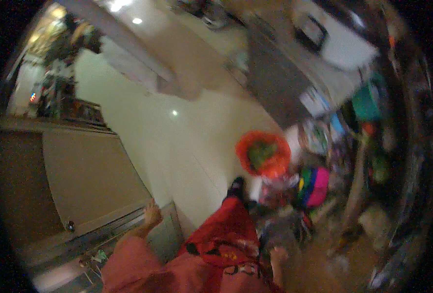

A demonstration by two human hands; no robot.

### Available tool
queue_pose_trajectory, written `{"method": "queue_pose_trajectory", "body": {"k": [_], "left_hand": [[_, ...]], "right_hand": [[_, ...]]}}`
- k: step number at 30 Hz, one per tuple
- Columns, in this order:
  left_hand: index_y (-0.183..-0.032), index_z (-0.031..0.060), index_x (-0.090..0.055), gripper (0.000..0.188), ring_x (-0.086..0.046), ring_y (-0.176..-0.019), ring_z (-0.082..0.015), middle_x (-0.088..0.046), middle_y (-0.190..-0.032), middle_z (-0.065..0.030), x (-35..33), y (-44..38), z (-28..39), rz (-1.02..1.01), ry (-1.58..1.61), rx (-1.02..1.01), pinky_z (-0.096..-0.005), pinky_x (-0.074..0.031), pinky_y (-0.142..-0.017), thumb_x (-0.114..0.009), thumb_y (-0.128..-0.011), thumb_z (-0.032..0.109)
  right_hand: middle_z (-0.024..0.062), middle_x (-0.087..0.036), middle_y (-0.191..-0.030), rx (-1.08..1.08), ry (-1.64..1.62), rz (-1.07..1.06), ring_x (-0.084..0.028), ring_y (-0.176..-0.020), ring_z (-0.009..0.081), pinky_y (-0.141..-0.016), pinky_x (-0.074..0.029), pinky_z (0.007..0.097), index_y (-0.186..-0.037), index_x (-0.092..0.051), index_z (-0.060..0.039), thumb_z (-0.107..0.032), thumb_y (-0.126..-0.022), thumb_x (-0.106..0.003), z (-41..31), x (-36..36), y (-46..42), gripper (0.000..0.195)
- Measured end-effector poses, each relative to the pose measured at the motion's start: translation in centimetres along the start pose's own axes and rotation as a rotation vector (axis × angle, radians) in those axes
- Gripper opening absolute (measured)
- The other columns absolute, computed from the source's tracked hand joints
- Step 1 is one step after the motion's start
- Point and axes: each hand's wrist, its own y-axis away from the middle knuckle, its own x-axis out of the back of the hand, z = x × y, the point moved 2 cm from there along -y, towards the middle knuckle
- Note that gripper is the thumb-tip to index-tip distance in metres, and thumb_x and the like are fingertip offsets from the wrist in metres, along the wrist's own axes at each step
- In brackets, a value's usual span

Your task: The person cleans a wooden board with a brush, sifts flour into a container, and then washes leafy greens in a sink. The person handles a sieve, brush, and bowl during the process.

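Observation:
My left hand is held out low on the left, beside the edge of a door frame and a brown door with a round knob. I cannot tell whether it touches the frame. At the bottom right, my right hand is blurred near my hip, above dark items; its fingers are not clear. Ahead of my foot, an orange-red basket or tub with green contents stands on the floor. A bag or cloth with pink, blue, green and yellow stripes lies to its right.
The pale, shiny floor stretches ahead. Blurred clutter lines the right side, with a teal container and a white surface bearing a dark-framed object. Shelves with mixed goods stand at the upper left.

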Motion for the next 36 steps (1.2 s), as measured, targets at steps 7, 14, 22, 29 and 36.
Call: {"method": "queue_pose_trajectory", "body": {"k": [7, 14, 22, 29, 36], "left_hand": [[-0.125, 0.01, -0.051, 0.056, -0.058, -0.101, -0.0339, -0.037, -0.136, -0.0217, -4.1, 1.9, -9.1, -0.024, 0.741, 0.98, -0.044, -0.05, -0.081, -0.066, -0.073, 0.023], [-0.119, 0.0104, -0.059, 0.046, -0.048, -0.117, -0.0379, -0.024, -0.141, -0.0306, -6.5, -3.5, -17.1, 0.244, 0.955, 0.361, -0.0435, -0.044, -0.094, -0.059, -0.075, 0.025], [-0.116, 0.004, -0.06, 0.043, -0.04, -0.124, -0.0414, -0.029, -0.14, -0.0314, 6.3, -18.3, -42.7, 0.628, 1.305, 0.675, -0.0391, -0.033, -0.104, -0.059, -0.077, 0.023], [-0.116, 0.0064, -0.061, 0.041, -0.04, -0.124, -0.0398, -0.034, -0.139, -0.027, 16.9, -34.1, -59.3, 0.619, 1.493, 0.451, -0.0408, -0.034, -0.104, -0.06, -0.079, 0.025], [-0.114, 0.0044, -0.061, 0.041, -0.049, -0.116, -0.0375, -0.044, -0.132, -0.0243, 20.4, -40.5, -74.1, 0.586, 1.604, 0.493, -0.0414, -0.038, -0.1, -0.061, -0.078, 0.023]], "right_hand": [[0.0183, -0.063, -0.086, 0.052, 0.114, -0.252, -0.06, -0.082, 0.034, -0.07, -0.046, 0.0465, -0.092, -0.063, -0.0002, -0.027, -0.075, -0.064, -16.3, -1.0, -11.8, 0.031], [0.0191, -0.063, -0.089, 0.331, 0.339, -0.458, -0.061, -0.084, 0.034, -0.073, -0.047, 0.0459, -0.095, -0.063, 0.0001, -0.027, -0.075, -0.062, -41.8, -10.2, -11.1, 0.033], [0.02, -0.064, -0.092, 0.266, 0.865, -1.018, -0.062, -0.087, 0.0341, -0.077, -0.048, 0.0452, -0.098, -0.062, 0.0004, -0.028, -0.075, -0.059, -66.9, -18.8, -9.5, 0.036], [0.0208, -0.064, -0.094, 0.392, 0.968, -1.005, -0.062, -0.089, 0.0342, -0.08, -0.049, 0.0445, -0.101, -0.062, 0.0006, -0.028, -0.075, -0.056, -86.3, -33.2, -12.5, 0.039], [0.0229, -0.065, -0.087, 1.142, 1.185, -0.53, -0.063, -0.085, 0.0368, -0.075, -0.05, 0.0472, -0.103, -0.061, 0.0013, -0.02, -0.071, -0.053, -119.6, -44.8, -16.2, 0.039]]}}
